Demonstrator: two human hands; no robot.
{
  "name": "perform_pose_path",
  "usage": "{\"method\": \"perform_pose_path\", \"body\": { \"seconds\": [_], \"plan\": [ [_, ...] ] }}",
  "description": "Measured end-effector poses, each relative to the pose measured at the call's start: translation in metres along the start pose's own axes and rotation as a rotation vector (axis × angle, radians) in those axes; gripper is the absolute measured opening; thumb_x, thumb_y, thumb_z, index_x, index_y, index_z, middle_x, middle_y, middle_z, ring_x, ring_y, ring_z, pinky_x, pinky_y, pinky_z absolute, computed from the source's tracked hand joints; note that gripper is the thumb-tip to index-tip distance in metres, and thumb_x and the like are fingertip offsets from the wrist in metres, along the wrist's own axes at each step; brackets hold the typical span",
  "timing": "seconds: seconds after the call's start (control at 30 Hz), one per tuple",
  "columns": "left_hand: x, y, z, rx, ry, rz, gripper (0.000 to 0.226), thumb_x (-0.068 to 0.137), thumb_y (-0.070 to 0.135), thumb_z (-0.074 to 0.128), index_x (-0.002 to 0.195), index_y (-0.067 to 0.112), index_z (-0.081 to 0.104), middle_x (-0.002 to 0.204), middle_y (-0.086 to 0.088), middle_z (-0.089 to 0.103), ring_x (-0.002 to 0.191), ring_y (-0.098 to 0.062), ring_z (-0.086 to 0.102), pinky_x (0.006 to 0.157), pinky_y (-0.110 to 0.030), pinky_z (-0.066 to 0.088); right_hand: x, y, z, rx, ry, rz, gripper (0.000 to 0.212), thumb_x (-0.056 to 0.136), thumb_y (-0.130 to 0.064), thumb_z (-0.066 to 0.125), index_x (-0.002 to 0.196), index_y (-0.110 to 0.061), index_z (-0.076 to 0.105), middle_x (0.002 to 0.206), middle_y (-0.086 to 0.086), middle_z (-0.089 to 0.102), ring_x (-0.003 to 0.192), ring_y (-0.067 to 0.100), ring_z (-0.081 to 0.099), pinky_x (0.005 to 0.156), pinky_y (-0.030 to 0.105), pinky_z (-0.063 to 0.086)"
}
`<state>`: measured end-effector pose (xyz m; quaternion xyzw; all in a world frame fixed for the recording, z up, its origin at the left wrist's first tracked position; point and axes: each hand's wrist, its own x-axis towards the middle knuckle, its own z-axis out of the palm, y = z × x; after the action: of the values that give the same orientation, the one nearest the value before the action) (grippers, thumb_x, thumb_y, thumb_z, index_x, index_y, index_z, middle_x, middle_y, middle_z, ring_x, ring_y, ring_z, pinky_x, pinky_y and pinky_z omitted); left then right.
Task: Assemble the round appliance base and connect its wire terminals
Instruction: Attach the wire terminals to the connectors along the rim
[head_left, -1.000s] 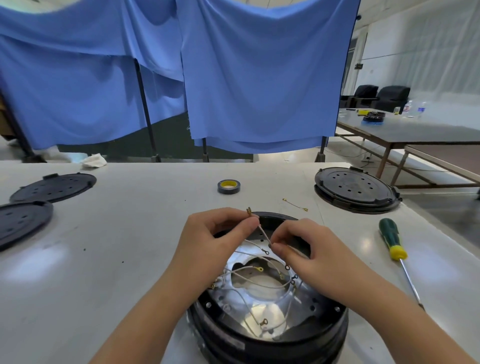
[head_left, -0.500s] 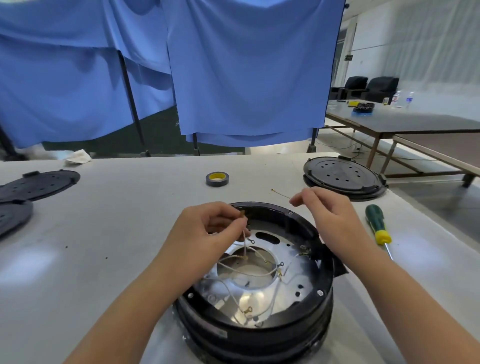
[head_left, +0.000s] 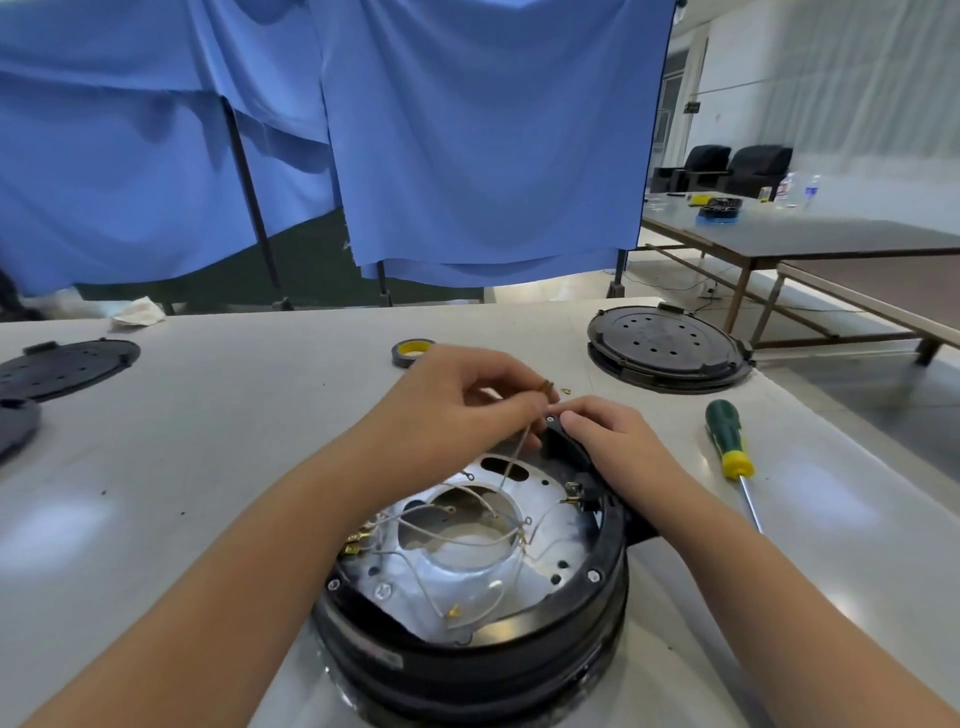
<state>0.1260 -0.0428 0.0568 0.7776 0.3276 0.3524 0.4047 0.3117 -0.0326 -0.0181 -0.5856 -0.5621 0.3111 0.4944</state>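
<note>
Vs half a sec ago I see the right hand (head_left: 613, 441) dropped onto the far rim of the round base (head_left: 467, 654) at table (head_left: 208, 467) front, fingers curled; grip unclear. Left hand (head_left: 457, 410) pinches a wire terminal (head_left: 546, 387) above it. Loose white wires (head_left: 467, 540) lie inside base.

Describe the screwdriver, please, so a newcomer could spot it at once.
Start at the round black appliance base on the grey table. On the table beside its right side, past the right hand, lies the screwdriver. It alone has a green handle with a yellow collar.
</note>
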Motion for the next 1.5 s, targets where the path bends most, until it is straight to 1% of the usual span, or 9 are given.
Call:
{"method": "perform_pose_path", "body": {
  "seconds": [0.07,0.13,0.27,0.43,0.57,0.73,0.97,1.27,1.5],
  "plan": [
    [0.009,0.004,0.0,0.126,0.006,0.035,0.017,0.09,0.014,0.062,0.088,0.026,0.074,0.072,0.014,0.072,0.066,-0.002,0.068,0.062,-0.012,0.052,0.001,0.001,0.0,-0.023,-0.001,0.003,0.019,0.093,-0.014,0.051,0.093,-0.02,0.069,0.094,-0.001,0.068,0.086,0.008,0.062,0.064,0.012,0.044],
    [0.017,0.004,0.003,0.301,-0.026,0.04,0.019,0.09,0.018,0.061,0.09,0.031,0.075,0.075,0.019,0.069,0.067,0.0,0.063,0.062,-0.01,0.049,0.001,0.0,0.001,-0.012,0.002,0.005,0.018,0.092,-0.014,0.051,0.09,-0.019,0.069,0.092,0.0,0.068,0.085,0.01,0.062,0.067,0.017,0.045],
    [0.02,-0.01,0.017,0.494,-0.144,-0.008,0.021,0.088,0.017,0.06,0.093,0.027,0.077,0.083,0.007,0.069,0.075,-0.009,0.062,0.069,-0.019,0.049,0.001,0.001,0.0,-0.013,-0.013,0.007,0.019,0.092,-0.013,0.051,0.091,-0.014,0.07,0.094,0.005,0.069,0.09,0.016,0.064,0.08,0.029,0.05],
    [0.011,-0.024,0.023,0.461,-0.222,-0.065,0.021,0.085,0.014,0.061,0.09,0.026,0.077,0.078,0.014,0.069,0.074,0.0,0.059,0.062,-0.006,0.044,0.003,0.001,0.001,-0.063,0.003,0.004,0.02,0.092,-0.014,0.05,0.094,-0.014,0.069,0.095,0.001,0.069,0.09,0.014,0.062,0.078,0.025,0.047],
    [0.01,-0.025,0.028,0.46,-0.224,-0.036,0.017,0.083,0.016,0.062,0.085,0.025,0.077,0.074,0.013,0.07,0.067,-0.003,0.06,0.06,-0.01,0.045,0.002,0.001,0.0,-0.076,0.007,0.002,0.021,0.093,-0.014,0.05,0.098,-0.01,0.07,0.096,0.002,0.069,0.093,0.015,0.062,0.083,0.027,0.047],
    [0.011,-0.028,0.025,0.392,-0.234,-0.053,0.013,0.082,0.02,0.066,0.079,0.027,0.076,0.063,0.021,0.066,0.057,0.006,0.056,0.054,-0.004,0.039,0.002,0.001,0.001,-0.09,0.001,-0.011,0.019,0.093,-0.015,0.05,0.094,-0.015,0.069,0.093,-0.001,0.068,0.09,0.014,0.061,0.082,0.027,0.046],
    [0.01,-0.029,0.027,0.404,-0.25,-0.045,0.013,0.083,0.019,0.065,0.082,0.025,0.077,0.067,0.016,0.067,0.059,0.004,0.056,0.055,-0.004,0.039,0.002,0.001,0.001,-0.077,0.008,-0.011,0.018,0.093,-0.014,0.05,0.091,-0.015,0.068,0.088,-0.004,0.067,0.087,0.013,0.061,0.081,0.027,0.046],
    [0.01,-0.029,0.029,0.422,-0.246,-0.022,0.014,0.083,0.019,0.064,0.083,0.026,0.076,0.074,0.012,0.071,0.068,-0.005,0.061,0.063,-0.016,0.049,0.002,0.0,0.002,-0.07,0.01,-0.005,0.018,0.093,-0.012,0.05,0.09,-0.012,0.068,0.09,0.002,0.068,0.091,0.019,0.062,0.088,0.036,0.047],
    [0.01,-0.029,0.027,0.419,-0.243,-0.027,0.016,0.08,0.017,0.064,0.079,0.026,0.076,0.072,0.012,0.07,0.065,-0.005,0.059,0.058,-0.014,0.046,0.0,0.0,0.002,-0.065,0.005,-0.009,0.019,0.092,-0.014,0.05,0.085,-0.016,0.067,0.084,-0.004,0.066,0.086,0.014,0.06,0.082,0.031,0.046]
  ]
}}
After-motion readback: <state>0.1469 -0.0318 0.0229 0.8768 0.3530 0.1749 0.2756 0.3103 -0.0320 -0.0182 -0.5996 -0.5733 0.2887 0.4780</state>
